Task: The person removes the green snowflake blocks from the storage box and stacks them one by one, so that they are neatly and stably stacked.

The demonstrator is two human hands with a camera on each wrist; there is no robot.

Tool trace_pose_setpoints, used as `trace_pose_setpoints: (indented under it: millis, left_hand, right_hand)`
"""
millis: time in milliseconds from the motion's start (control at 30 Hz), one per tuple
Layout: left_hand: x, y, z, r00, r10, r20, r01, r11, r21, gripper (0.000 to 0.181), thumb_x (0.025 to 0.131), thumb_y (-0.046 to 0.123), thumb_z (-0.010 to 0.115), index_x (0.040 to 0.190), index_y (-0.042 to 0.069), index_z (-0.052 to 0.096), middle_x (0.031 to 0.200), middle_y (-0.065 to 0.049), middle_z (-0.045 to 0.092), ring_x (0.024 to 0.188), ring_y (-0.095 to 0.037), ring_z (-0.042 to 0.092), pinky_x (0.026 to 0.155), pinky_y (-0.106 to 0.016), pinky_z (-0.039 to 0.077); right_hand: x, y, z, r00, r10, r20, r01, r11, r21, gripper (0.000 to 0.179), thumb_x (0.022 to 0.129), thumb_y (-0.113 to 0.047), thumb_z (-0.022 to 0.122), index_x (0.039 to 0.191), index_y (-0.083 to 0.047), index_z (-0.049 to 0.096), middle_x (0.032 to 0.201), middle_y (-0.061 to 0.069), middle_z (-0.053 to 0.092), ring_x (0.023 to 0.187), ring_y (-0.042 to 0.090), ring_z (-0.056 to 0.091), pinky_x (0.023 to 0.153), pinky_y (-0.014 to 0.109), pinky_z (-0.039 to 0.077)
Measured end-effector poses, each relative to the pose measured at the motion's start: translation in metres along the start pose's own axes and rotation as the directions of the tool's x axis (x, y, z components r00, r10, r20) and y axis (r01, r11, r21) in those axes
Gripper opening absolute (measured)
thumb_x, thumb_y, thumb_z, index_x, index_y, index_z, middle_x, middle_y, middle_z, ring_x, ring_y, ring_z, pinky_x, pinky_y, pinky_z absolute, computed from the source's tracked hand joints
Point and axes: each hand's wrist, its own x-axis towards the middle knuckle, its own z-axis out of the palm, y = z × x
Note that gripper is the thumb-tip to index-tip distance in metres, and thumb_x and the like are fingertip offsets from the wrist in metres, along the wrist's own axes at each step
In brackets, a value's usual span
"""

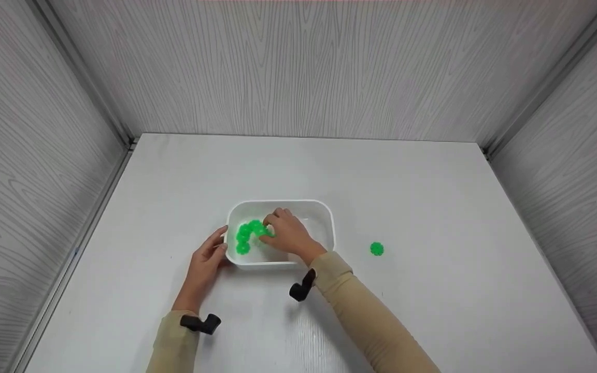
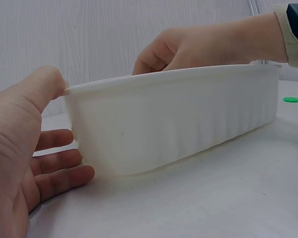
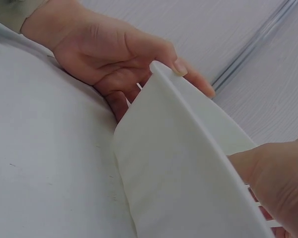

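A white plastic tub (image 1: 265,265) stands on the table. Several green flower-shaped discs (image 1: 243,248) lie bunched in its left half. My left hand (image 1: 207,263) holds the tub's near left corner, its thumb (image 2: 49,82) on the rim and its other fingers along the outside wall. My right hand (image 1: 289,233) reaches down into the tub and pinches at a green disc (image 1: 261,231) on the right of the bunch. In the wrist views the tub wall hides the right fingertips and the discs inside.
A single green disc (image 1: 377,248) lies on the white table (image 1: 433,207), to the right of the tub. Grey wood-patterned panels (image 1: 303,67) enclose the table at the back and sides. Each wrist carries a black camera mount (image 1: 200,324).
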Motion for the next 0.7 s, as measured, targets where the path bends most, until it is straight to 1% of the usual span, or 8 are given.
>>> trace_pose_setpoints:
  millis: [200, 300, 467, 567, 700]
  left_hand:
    - [0.003, -0.001, 0.0, 1.0, -0.015, 0.001, 0.015, 1.0, -0.015, 0.043, 0.096, 0.024, 0.053, 0.138, 0.022, 0.046, 0.125, -0.015, 0.052, 0.107, -0.03, 0.054, 0.081, -0.032, 0.05]
    - [0.002, -0.001, 0.0, 1.0, -0.018, -0.003, 0.018, 1.0, -0.01, 0.044, 0.095, 0.025, 0.054, 0.138, 0.021, 0.046, 0.125, -0.013, 0.053, 0.106, -0.029, 0.054, 0.08, -0.03, 0.05]
    - [0.0, -0.001, 0.002, 1.0, -0.005, -0.01, 0.005, 1.0, -0.02, 0.045, 0.095, 0.029, 0.055, 0.138, 0.022, 0.046, 0.125, -0.012, 0.053, 0.105, -0.027, 0.055, 0.079, -0.031, 0.051]
    - [0.0, -0.001, 0.003, 1.0, 0.006, -0.016, -0.006, 1.0, -0.016, 0.044, 0.095, 0.027, 0.054, 0.138, 0.022, 0.047, 0.124, -0.012, 0.053, 0.104, -0.027, 0.056, 0.078, -0.032, 0.051]
    - [0.0, -0.001, 0.002, 1.0, 0.005, -0.021, -0.005, 1.0, 0.0, 0.043, 0.095, 0.029, 0.055, 0.137, 0.023, 0.048, 0.123, -0.011, 0.053, 0.103, -0.026, 0.056, 0.078, -0.03, 0.051]
  right_hand:
    - [-0.006, 0.005, -0.004, 1.0, -0.001, -0.006, 0.001, 1.0, 0.022, 0.035, 0.085, -0.039, 0.067, 0.105, -0.011, 0.064, 0.099, 0.001, 0.051, 0.093, 0.016, 0.046, 0.082, 0.028, 0.042]
    - [-0.01, 0.006, -0.003, 1.0, -0.019, -0.019, 0.02, 0.999, 0.03, 0.034, 0.084, -0.037, 0.067, 0.105, -0.01, 0.064, 0.099, 0.002, 0.053, 0.092, 0.016, 0.048, 0.081, 0.027, 0.043]
    - [-0.017, 0.007, -0.004, 0.998, -0.045, -0.035, 0.047, 0.998, 0.034, 0.032, 0.085, -0.036, 0.067, 0.104, -0.011, 0.063, 0.1, 0.002, 0.056, 0.092, 0.016, 0.05, 0.079, 0.027, 0.044]
    - [-0.021, 0.007, -0.006, 0.998, -0.041, -0.043, 0.043, 0.998, 0.045, 0.033, 0.085, -0.037, 0.067, 0.105, -0.011, 0.063, 0.101, 0.002, 0.055, 0.093, 0.016, 0.05, 0.08, 0.028, 0.044]
    - [-0.026, 0.007, -0.008, 0.999, -0.035, -0.039, 0.038, 0.996, 0.076, 0.034, 0.085, -0.038, 0.066, 0.106, -0.011, 0.062, 0.102, 0.003, 0.055, 0.095, 0.016, 0.049, 0.081, 0.029, 0.044]
